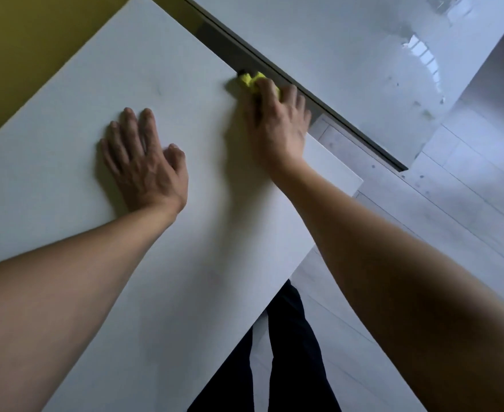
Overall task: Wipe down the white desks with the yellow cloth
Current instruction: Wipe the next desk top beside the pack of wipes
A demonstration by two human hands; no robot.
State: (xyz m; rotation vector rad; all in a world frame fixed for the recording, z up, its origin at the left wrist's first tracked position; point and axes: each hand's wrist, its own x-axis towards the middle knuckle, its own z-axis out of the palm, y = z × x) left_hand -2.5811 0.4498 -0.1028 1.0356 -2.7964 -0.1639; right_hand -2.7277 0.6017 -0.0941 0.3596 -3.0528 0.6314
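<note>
A white desk (pixel 66 188) fills the left and middle of the view. My left hand (pixel 145 162) lies flat on it, fingers spread, holding nothing. My right hand (pixel 279 120) presses a bunched yellow cloth (pixel 249 80) onto the desk's far right edge, by the narrow dark gap to a second white desk (pixel 348 55). Only a small part of the cloth shows beyond my fingers. The second desk's top is glossy with wet streaks and a window reflection.
A yellow-green wall (pixel 21 55) borders the near desk at the upper left. Pale plank floor (pixel 453 218) lies to the right and below. My dark-trousered legs (pixel 289 352) stand at the desk's near corner.
</note>
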